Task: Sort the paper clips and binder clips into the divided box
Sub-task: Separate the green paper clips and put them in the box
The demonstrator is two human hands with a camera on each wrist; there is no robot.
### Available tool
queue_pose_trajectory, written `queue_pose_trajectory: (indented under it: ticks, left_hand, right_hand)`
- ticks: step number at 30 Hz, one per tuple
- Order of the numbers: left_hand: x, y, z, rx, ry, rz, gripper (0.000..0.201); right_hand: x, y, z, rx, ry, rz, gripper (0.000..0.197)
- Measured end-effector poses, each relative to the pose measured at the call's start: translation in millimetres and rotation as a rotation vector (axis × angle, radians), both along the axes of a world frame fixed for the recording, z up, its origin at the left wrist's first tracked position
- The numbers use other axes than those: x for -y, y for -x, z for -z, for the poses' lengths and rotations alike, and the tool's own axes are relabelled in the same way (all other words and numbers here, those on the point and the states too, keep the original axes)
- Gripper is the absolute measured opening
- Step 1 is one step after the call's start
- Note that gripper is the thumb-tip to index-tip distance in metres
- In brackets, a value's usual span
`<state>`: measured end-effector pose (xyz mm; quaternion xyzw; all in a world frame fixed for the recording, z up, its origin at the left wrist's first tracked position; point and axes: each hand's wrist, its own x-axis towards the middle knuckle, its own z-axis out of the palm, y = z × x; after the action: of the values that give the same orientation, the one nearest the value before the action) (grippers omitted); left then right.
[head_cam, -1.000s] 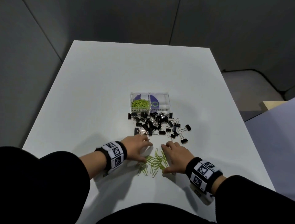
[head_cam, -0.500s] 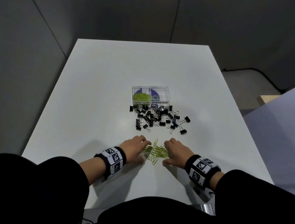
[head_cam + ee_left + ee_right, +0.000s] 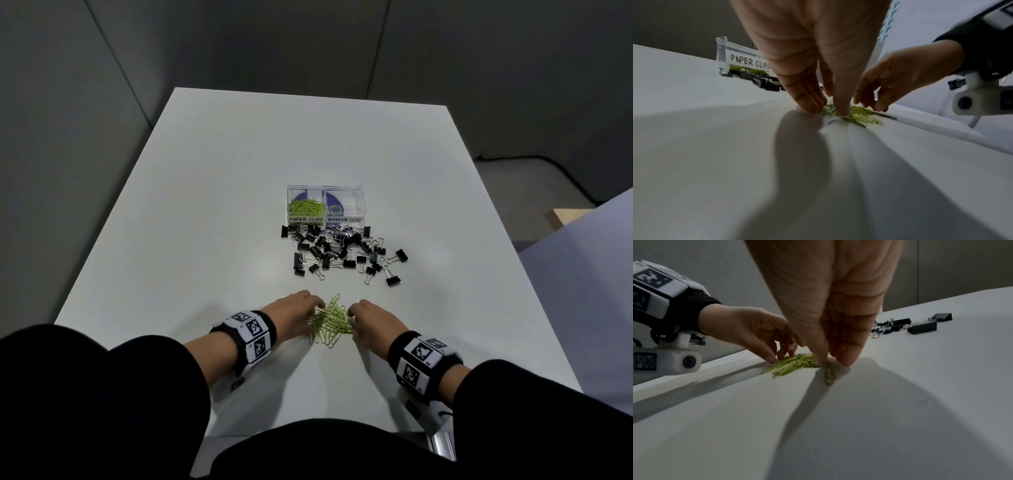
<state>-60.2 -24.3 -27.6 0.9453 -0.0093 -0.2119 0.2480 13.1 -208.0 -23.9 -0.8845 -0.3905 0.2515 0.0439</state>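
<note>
A loose pile of green paper clips (image 3: 330, 323) lies on the white table near the front edge. My left hand (image 3: 310, 308) presses against the pile's left side with extended fingers (image 3: 812, 102). My right hand (image 3: 354, 313) touches its right side, fingertips (image 3: 844, 358) on the table. One green clip (image 3: 829, 374) lies just under the right fingertips. Several black binder clips (image 3: 342, 250) are scattered in front of the clear divided box (image 3: 344, 219). Its left compartment, labelled PAPER CLIPS (image 3: 748, 60), holds green clips; the BINDER CLIPS compartment looks empty.
The white table (image 3: 205, 222) has bare surface left of the box and around the pile. Dark wall panels stand behind it. A pale surface and a wooden edge (image 3: 565, 216) lie off to the right.
Both hands have drawn closer together, sweeping the spread-out green clips into a tighter pile between the fingertips. The binder clips and the box have not moved.
</note>
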Motion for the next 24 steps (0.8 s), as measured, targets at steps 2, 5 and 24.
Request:
queue_pose_trajectory:
  ticks: [2,5,24]
  left_hand:
    - [-3.5,3.3,-0.7,0.034,-0.051,0.000,0.049]
    - [-14.1,10.9,-1.2,0.014,-0.121,-0.009,0.051]
    - [12.9,8.0,3.0,-0.005,-0.202,0.049,0.105]
  right_hand:
    - [6.3,-2.9,-5.6,0.028,0.038,0.031,0.029]
    - [18.8,-6.8,-11.3,0.027,0.184,0.044,0.030]
    - [-5.3,15.2,8.5,-0.012,0.090,0.091,0.116]
